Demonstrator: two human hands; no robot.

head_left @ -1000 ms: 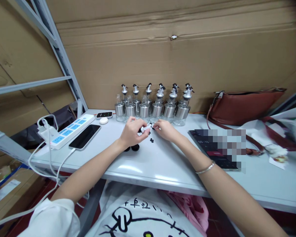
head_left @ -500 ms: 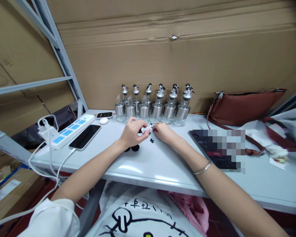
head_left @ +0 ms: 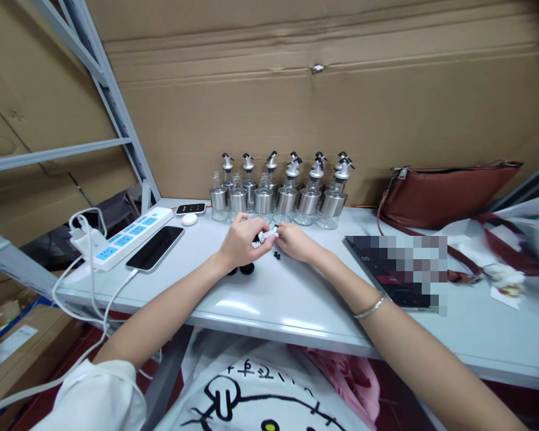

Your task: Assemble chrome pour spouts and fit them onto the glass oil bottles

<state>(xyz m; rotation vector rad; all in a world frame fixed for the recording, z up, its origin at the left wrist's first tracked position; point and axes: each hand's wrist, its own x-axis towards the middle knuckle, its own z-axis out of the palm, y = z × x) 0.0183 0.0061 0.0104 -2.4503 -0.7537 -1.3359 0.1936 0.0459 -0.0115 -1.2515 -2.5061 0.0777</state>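
My left hand (head_left: 242,240) is closed around a silver pourer spout (head_left: 268,234) with a black base, held just above the table. Against the spout's tip, the fingertips of my right hand (head_left: 294,242) are pinched together; whatever is between them is hidden. A few tiny black parts (head_left: 276,255) lie on the table just below my right fingers. Round black caps (head_left: 247,269) rest under my left wrist, partly covered by it. Behind my hands stand glass bottles with steel bands; several at the front left, such as this bottle (head_left: 238,197), have no spout, while others carry silver spouts with black flaps (head_left: 315,169).
A white power strip (head_left: 132,239) and a charging phone (head_left: 156,249) lie at the left, near a small device (head_left: 190,209) and a white round case (head_left: 189,219). On the right are a tablet (head_left: 377,263) and a brown bag (head_left: 444,197). Cardboard (head_left: 269,108) walls the back.
My right hand has shifted slightly left, so its fingertips now meet the spout's tip and cover the black bit seen there before. My left hand stays almost still.
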